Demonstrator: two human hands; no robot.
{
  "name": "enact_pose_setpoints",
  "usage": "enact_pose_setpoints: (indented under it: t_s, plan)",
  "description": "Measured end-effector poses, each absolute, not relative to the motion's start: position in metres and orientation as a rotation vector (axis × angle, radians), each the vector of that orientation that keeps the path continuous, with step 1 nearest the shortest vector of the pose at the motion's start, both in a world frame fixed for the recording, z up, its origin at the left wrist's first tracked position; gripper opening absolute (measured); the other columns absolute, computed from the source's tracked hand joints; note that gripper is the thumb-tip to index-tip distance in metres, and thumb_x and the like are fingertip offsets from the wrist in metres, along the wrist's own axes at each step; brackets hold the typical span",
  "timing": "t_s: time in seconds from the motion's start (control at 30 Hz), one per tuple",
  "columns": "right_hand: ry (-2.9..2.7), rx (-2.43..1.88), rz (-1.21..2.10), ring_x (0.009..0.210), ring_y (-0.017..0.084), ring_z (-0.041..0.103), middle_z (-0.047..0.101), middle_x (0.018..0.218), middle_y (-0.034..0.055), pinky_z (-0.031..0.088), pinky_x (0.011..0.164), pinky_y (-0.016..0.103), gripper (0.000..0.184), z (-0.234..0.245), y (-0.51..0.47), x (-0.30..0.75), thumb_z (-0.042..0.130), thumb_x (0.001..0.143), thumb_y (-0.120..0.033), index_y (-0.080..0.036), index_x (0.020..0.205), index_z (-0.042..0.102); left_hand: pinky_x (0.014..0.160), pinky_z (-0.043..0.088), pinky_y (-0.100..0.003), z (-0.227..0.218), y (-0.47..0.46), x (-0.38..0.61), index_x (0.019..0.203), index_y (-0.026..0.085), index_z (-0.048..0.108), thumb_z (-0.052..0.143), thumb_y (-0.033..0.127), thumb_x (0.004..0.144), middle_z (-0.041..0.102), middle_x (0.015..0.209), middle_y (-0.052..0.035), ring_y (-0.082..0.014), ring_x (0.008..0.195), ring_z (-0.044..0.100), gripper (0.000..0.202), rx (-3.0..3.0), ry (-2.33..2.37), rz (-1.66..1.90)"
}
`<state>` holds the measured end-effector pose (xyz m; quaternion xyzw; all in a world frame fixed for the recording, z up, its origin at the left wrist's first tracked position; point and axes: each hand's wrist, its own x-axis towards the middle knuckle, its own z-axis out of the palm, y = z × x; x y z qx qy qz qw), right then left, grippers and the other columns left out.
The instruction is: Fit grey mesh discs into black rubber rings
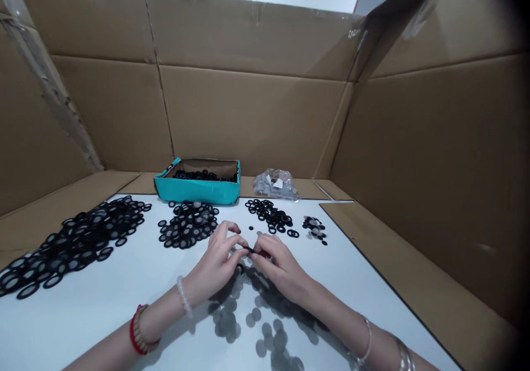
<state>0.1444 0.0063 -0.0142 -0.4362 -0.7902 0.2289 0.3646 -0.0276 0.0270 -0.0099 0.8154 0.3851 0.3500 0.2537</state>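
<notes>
A teal cardboard box holds loose black rubber rings, with a clear plastic bag of grey discs beside it; the left hand and right hand pinch a small black piece between closed fingertips above the white table

Black rings with grey mesh centres lie on the white table. The box is teal outside and brown inside; the cardboard walls are tan. A white beaded bracelet and a red-and-tan bracelet circle one wrist, a silver bangle the other.
</notes>
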Motion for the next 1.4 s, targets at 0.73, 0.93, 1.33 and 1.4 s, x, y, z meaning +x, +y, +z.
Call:
enact_pose_setpoints:
  t_s: [0.73, 0.93, 1.33, 1.4]
  plan:
    - [-1.995, -1.135, 0.544, 0.068, 0.014, 0.047, 0.05, 0.069, -0.0006, 0.035, 0.064, 0.025, 0.019, -0.021, 0.009, 0.144, 0.047, 0.088, -0.021, -0.018, 0.069, 0.046, 0.093, 0.036, -0.037, -0.015, 0.034, -0.026, 0.08, 0.019, 0.06, 0.049, 0.024, 0.082, 0.047, 0.101, -0.0071, -0.0228, 0.104, 0.046, 0.012, 2.005, 1.096, 0.973]
    - [-1.954, -1.124, 0.624, 0.072, 0.015, 0.049, 0.053, 0.077, 0.0005, 0.038, 0.067, 0.025, 0.009, -0.024, 0.014, 0.146, 0.051, 0.086, -0.022, -0.019, 0.079, 0.053, 0.08, 0.045, -0.033, -0.016, 0.036, -0.022, 0.08, 0.016, 0.06, 0.051, 0.032, 0.08, 0.056, 0.089, -0.0064, -0.0215, 0.087, 0.055, 0.019, 1.694, 0.994, 0.881]
    - [-1.936, -1.131, 0.552, 0.067, 0.014, 0.044, 0.047, 0.067, -0.0011, 0.035, 0.063, 0.025, 0.022, -0.019, 0.007, 0.142, 0.047, 0.086, -0.019, -0.019, 0.065, 0.041, 0.094, 0.03, -0.042, -0.008, 0.03, -0.025, 0.08, 0.022, 0.061, 0.052, 0.023, 0.081, 0.05, 0.098, -0.0043, -0.0239, 0.103, 0.047, 0.009, 2.178, 1.226, 0.931]
    - [-1.936, -1.107, 0.502, 0.067, 0.014, 0.044, 0.046, 0.067, -0.001, 0.034, 0.064, 0.026, 0.021, -0.02, 0.006, 0.142, 0.047, 0.085, -0.018, -0.019, 0.066, 0.039, 0.094, 0.028, -0.044, -0.005, 0.028, -0.023, 0.079, 0.021, 0.061, 0.052, 0.021, 0.081, 0.05, 0.096, -0.0039, -0.0239, 0.101, 0.048, 0.009, 2.193, 1.264, 0.877]
